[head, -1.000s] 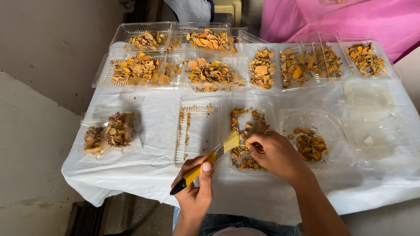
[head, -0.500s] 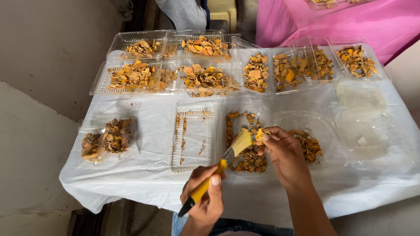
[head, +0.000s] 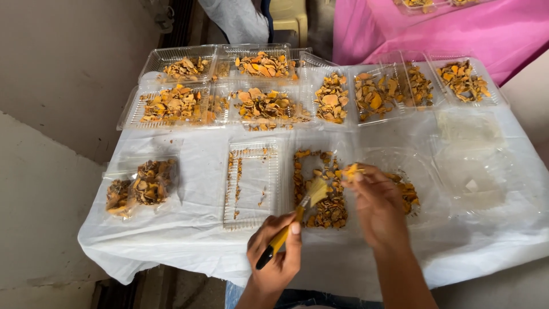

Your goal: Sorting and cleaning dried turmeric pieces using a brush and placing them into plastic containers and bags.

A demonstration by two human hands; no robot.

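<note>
Head view: left hand (head: 274,254) grips a yellow-handled brush (head: 297,214), right hand (head: 374,203) pinches an orange slice (head: 350,170) above the near tray (head: 320,191); hard brushing could probably snap it.

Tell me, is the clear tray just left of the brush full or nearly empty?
Nearly empty. The clear tray holds only a few orange crumbs along its left edge, and its ribbed bottom shows bare. The brush is beside it.
</note>
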